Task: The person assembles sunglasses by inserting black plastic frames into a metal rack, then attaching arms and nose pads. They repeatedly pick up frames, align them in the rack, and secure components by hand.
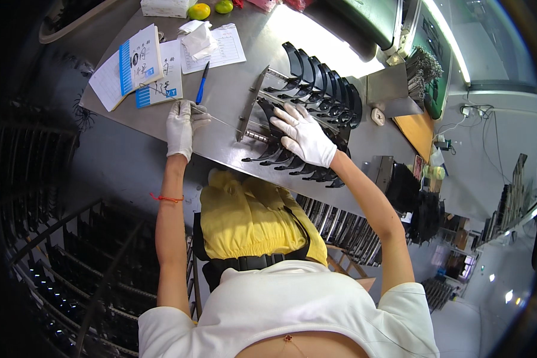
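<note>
My left hand [182, 128], in a white glove, is closed at the table's near edge. Its fingers pinch a thin metal rod [224, 123] that runs right to the end plate of a metal rack [249, 107]. Rows of glossy black curved plastic parts [334, 80] sit along the rack, with more on its near side. My right hand [304, 134], also gloved in white, lies over the near row with its fingers stretched out and apart. The palm and fingers cover part of the rack and some black parts.
Notepads [142, 62], a printed sheet [224, 51], crumpled tissue [198, 42] and a blue pen [203, 83] lie left on the metal table [215, 143]. A metal box [394, 89] with a bundle of rods stands at the right. Racks [71, 262] fill the lower left.
</note>
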Motion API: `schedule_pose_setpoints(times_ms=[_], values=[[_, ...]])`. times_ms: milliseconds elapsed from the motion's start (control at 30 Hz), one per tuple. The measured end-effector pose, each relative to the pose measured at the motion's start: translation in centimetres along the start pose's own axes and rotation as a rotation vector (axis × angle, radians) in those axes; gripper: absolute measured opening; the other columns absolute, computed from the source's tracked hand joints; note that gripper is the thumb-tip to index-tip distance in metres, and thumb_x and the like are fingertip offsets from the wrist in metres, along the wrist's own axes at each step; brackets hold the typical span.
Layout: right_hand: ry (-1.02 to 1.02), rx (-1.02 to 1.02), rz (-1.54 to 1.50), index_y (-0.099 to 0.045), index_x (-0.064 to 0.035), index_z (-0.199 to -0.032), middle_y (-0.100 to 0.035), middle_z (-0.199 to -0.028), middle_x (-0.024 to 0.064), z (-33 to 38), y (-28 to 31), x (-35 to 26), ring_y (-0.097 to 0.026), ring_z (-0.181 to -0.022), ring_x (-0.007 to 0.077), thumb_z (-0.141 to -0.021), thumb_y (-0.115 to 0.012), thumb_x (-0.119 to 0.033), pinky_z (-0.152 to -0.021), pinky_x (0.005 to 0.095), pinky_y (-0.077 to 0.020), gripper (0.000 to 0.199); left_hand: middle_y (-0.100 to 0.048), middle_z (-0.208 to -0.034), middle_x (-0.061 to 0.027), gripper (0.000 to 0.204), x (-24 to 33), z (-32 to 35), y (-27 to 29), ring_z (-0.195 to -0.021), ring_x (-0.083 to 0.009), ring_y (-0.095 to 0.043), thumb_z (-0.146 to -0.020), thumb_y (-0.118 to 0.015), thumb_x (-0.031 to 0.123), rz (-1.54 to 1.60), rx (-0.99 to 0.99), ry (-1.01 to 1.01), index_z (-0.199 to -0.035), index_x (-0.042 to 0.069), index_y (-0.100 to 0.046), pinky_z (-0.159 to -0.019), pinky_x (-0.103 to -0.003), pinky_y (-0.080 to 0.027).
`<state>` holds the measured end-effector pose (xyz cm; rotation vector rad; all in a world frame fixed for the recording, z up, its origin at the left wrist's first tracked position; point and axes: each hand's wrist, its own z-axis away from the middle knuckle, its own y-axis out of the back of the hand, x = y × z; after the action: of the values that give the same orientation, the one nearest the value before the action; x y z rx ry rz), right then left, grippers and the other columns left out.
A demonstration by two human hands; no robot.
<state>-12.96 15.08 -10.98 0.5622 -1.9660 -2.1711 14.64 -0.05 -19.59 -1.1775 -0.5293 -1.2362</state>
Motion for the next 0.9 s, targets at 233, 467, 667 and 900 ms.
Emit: schedule_pose_setpoints(times_ms=[233,467,667,900], values=[[0.011,0.01,0.016,-0.049,-0.006,-0.141,-0.044,-0.149,0.016,0.0,-0.1,0.0,-0.035,-0.141,0.037,-0.096,-0.049,-0.03,-0.118,0.0512,-0.0237,0.05,-0.068,-0.086,-0.0128,0.023,-3.0,1.0,-0.9,-0.065,-0.0179,-0.067,-0.106,-0.046,0.025,0.004,0.077,0.139,-0.097,0.005,-0.054,-0.059,-0.029,-0.059],[0.032,0.08,0.005,-0.051,-0.0084,-0.14,-0.042,-0.151,0.0155,1.0,-0.7,0.3,-0.036,-0.141,0.0375,-0.095,-0.053,-0.033,-0.117,0.0521,-0.0259,0.051,-0.068,-0.075,-0.0068,0.026,-4.1,2.4,-0.4,-0.049,-0.0079,-0.056,-0.103,-0.054,0.031,-0.108,0.137,0.205,-0.088,0.009,-0.056,-0.042,-0.021,-0.041],[0.058,0.138,-0.026,-0.05,-0.0103,-0.14,-0.043,-0.15,0.0145,1.2,-0.8,0.4,-0.037,-0.14,0.0385,-0.095,-0.054,-0.035,-0.117,0.0514,-0.0284,0.051,-0.06,-0.064,-0.0024,0.026,-7.1,4.1,-2.5,-0.045,-0.0106,-0.054,-0.099,-0.059,0.033,-0.254,-0.006,0.239,-0.089,0.009,-0.059,-0.041,-0.023,-0.04],[0.145,0.21,-0.008,-0.056,-0.0117,-0.135,-0.05,-0.145,0.0114,3.3,-0.5,1.1,-0.043,-0.136,0.0345,-0.092,-0.058,-0.033,-0.113,0.0472,-0.0352,0.048,-0.062,-0.073,-0.0031,0.033,-3.8,3.3,-1.1,-0.052,-0.0091,-0.054,-0.101,-0.055,0.042,-0.308,-0.351,0.57,-0.093,0.011,-0.059,-0.043,-0.022,-0.04]])
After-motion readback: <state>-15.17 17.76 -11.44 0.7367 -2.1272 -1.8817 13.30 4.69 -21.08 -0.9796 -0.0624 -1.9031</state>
